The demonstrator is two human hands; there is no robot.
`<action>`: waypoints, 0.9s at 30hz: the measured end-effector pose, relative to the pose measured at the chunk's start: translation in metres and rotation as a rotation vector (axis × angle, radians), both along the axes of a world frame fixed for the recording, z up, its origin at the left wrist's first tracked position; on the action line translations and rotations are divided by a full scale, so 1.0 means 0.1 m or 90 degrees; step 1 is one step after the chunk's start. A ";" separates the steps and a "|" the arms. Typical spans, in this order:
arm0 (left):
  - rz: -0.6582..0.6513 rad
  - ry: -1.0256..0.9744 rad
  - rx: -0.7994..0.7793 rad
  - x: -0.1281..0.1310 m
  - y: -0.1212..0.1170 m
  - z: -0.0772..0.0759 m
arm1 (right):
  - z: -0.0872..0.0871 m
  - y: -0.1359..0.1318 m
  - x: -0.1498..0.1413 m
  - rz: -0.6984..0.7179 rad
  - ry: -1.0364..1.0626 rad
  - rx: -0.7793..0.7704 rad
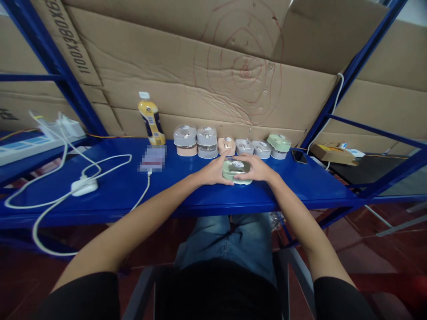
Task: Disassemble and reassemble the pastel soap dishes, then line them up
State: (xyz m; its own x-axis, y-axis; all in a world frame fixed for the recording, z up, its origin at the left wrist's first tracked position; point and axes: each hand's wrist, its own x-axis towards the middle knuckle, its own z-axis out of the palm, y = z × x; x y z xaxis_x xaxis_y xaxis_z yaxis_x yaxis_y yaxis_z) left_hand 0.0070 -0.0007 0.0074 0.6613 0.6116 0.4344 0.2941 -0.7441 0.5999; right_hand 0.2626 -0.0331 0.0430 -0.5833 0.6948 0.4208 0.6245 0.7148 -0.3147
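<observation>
Between my two hands is a small green box (236, 166) with a clear, shiny top and a white label. My left hand (215, 172) grips its left side, the thumb along the near edge. On the right side, my right hand (255, 168) closes round it, fingers over the far edge. Just behind stands a row of similar small boxes: a grey one stacked on a pink one (187, 150), a grey pair (207, 137), a single peach box (227, 145), two single grey boxes (244, 146), and a green box (279, 142) on a grey one.
A yellow bottle (151, 118) stands at the back left near a blurred-out flat item (152, 159) with a cable. White cords and an adapter (84, 186) lie on the blue table (180, 191). A phone (299, 156) rests at the right; cardboard (150, 66) walls the back.
</observation>
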 end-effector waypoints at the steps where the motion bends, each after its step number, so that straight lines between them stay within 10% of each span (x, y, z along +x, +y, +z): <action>1: -0.002 0.000 -0.004 0.00 0.01 -0.01 | 0.00 0.00 0.00 0.001 -0.007 -0.002; 27: 0.022 0.004 -0.048 -0.09 0.15 -0.08 | -0.29 -0.13 0.26 -0.041 0.011 -0.002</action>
State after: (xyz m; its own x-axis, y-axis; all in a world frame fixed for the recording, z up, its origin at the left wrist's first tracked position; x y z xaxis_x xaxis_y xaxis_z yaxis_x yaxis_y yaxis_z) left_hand -0.0025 0.0145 -0.0009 0.6418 0.6652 0.3815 0.3233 -0.6858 0.6520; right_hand 0.2885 -0.0460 0.0144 -0.5302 0.7320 0.4278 0.6638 0.6723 -0.3276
